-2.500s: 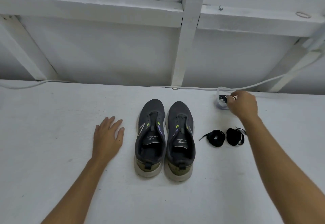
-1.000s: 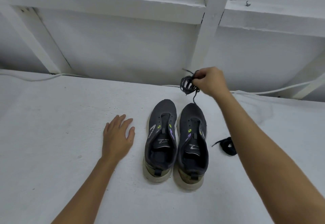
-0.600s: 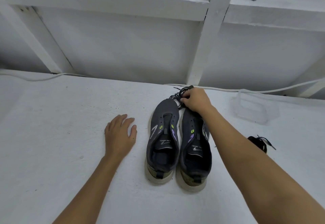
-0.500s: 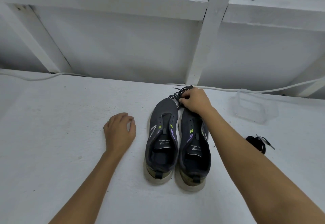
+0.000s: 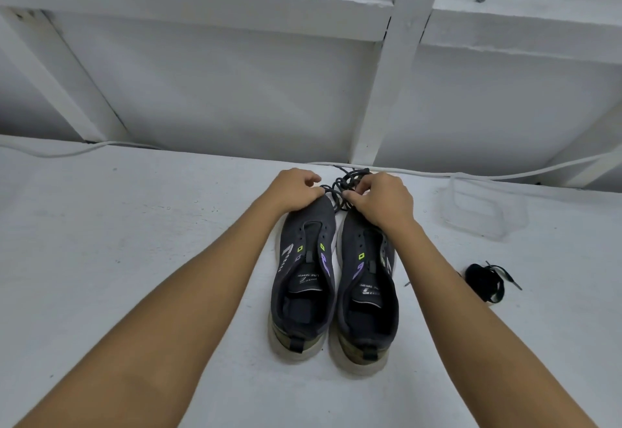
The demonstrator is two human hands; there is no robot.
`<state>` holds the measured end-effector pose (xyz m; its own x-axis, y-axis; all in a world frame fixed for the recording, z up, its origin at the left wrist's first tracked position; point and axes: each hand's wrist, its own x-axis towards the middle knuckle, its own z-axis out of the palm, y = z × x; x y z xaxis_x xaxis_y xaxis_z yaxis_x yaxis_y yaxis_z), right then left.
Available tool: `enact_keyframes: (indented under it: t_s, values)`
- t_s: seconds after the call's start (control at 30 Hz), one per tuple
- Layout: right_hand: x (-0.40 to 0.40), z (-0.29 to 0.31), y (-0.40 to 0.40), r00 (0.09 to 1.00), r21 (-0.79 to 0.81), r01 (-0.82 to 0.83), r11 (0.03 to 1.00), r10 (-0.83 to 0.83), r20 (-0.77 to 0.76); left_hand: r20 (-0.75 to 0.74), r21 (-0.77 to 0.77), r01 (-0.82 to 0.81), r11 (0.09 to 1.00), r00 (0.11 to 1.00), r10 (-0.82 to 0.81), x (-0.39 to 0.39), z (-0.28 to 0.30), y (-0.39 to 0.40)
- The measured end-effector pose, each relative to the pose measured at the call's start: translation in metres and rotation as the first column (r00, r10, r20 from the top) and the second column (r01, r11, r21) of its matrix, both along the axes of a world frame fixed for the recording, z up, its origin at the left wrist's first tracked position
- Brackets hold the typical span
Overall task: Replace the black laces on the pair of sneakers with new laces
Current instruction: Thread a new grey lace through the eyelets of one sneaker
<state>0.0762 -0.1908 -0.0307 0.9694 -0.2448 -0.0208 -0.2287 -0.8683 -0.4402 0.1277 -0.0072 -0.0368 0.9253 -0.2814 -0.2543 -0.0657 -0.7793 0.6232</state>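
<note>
Two dark grey sneakers stand side by side on the white surface, toes away from me, with no laces in their eyelets: the left sneaker and the right sneaker. A bundle of dark new laces lies just beyond their toes. My right hand pinches the bundle from the right. My left hand rests over the left sneaker's toe, its fingertips pinching the bundle from the left. A coil of old black lace lies to the right of the sneakers.
A clear plastic container sits at the back right, near a white cable running along the wall. White wooden framing rises behind the surface.
My right hand carried the lace bundle from the container to the sneakers' toes. My left hand left the surface and moved right to the bundle. The view shifted slightly.
</note>
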Motion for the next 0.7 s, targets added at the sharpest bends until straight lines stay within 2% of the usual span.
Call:
enact_keyframes:
  t_s: [0.07,0.3,0.47,0.63,0.7]
  values:
    - [-0.001,-0.002,0.001,1.000,0.004,-0.008,1.000,0.008,0.009,-0.018,0.059,0.021,0.998,1.000,-0.020,0.006,-0.004,-0.008]
    - [0.001,-0.007,0.003,0.999,0.029,0.002,1.000,-0.003,0.032,-0.083,0.077,-0.126,0.989,0.988,0.133,0.014,-0.013,-0.027]
    - [0.001,-0.007,-0.004,0.996,0.013,0.030,0.999,-0.030,0.079,0.007,-0.096,-0.069,0.993,0.998,0.070,0.011,0.006,-0.024]
    - [0.001,0.005,-0.002,0.966,0.065,0.013,0.998,-0.030,0.257,0.050,-0.265,0.035,0.964,0.998,-0.022,0.009,0.037,-0.007]
    - [0.002,0.015,0.000,0.957,0.107,-0.040,0.993,0.007,0.290,0.065,-0.323,0.077,0.943,0.996,-0.059,0.007,0.051,-0.002]
